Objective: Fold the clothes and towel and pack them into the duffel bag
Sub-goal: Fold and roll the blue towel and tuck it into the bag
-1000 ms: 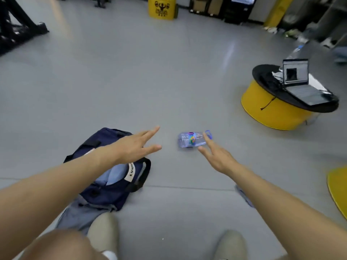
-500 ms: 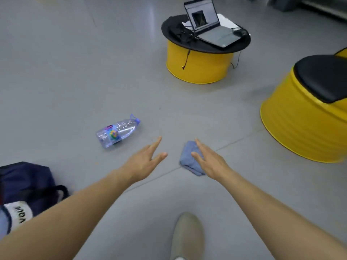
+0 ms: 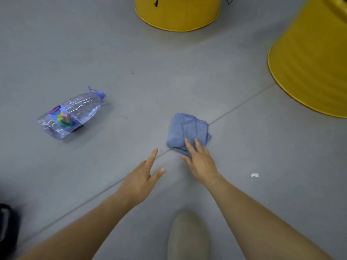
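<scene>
A small blue towel [image 3: 187, 128] lies crumpled on the grey floor at the middle of the view. My right hand [image 3: 201, 162] reaches over its near edge with straight fingers, the fingertips over the cloth. My left hand [image 3: 142, 179] hovers open to the left of the towel, fingers spread, holding nothing. Only a dark sliver of the navy duffel bag [image 3: 7, 228] shows at the left edge.
A clear plastic water bottle [image 3: 71, 113] with a purple cap lies on its side to the left. Two yellow drum stools stand at the top [image 3: 178, 14] and the right [image 3: 315, 59]. A beige shoe [image 3: 187, 237] is below, a white scrap [image 3: 254, 175] to the right.
The view has swung right and down, away from the duffel bag. Both hands have moved from near the bottle to the blue towel, which now lies under my right fingertips.
</scene>
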